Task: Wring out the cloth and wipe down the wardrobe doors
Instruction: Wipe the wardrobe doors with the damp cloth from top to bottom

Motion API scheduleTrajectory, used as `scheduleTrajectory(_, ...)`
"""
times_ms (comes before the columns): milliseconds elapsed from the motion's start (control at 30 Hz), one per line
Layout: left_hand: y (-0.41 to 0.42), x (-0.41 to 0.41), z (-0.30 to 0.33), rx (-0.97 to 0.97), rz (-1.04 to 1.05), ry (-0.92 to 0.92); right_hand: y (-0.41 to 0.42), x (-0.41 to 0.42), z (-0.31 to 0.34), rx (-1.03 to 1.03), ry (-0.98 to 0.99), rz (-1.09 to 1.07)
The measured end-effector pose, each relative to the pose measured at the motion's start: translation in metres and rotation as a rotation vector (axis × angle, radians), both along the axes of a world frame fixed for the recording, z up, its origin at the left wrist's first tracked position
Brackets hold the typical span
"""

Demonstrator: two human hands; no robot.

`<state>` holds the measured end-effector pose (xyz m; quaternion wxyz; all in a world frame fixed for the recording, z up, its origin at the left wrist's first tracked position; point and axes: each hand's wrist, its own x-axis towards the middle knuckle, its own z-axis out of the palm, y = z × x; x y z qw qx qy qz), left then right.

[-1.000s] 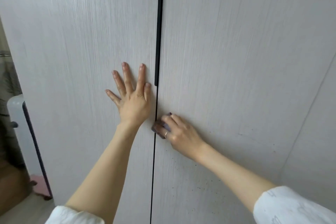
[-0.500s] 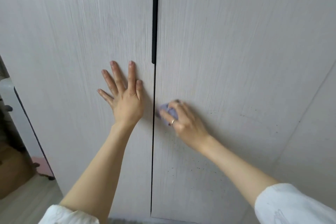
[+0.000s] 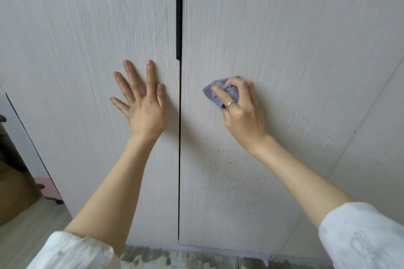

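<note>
My left hand (image 3: pixel 143 102) lies flat on the left wardrobe door (image 3: pixel 83 50), fingers (image 3: pixel 150 76) straight and spread, gripping nothing — thumb just beside the dark gap (image 3: pixel 179 159) between the doors. Right of that gap my right hand (image 3: pixel 240 111) presses the bunched purple cloth (image 3: pixel 218 91) against the right wardrobe door (image 3: pixel 284 28), fingers curled round it, a ring (image 3: pixel 231 103) on one. Dark specks (image 3: pixel 236 185) dot that door nearer me — below my wrist
</note>
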<state>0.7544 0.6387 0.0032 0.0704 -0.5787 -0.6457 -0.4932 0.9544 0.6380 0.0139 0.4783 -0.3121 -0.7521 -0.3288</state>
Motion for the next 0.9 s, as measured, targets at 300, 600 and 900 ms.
scheduleTrajectory(300,-0.002,0.004,-0.001,-0.018,-0.008,-0.036,-0.015,0.038,-0.1,-0.147,-0.604,-0.02)
scheduleTrajectory(600,-0.001,0.012,0.0,-0.015,-0.02,-0.14,-0.006,0.047,0.015,0.05,0.051,-0.075)
scheduleTrajectory(900,-0.002,0.028,-0.006,-0.026,-0.055,-0.28,-0.032,0.092,-0.099,-0.162,-0.452,-0.13)
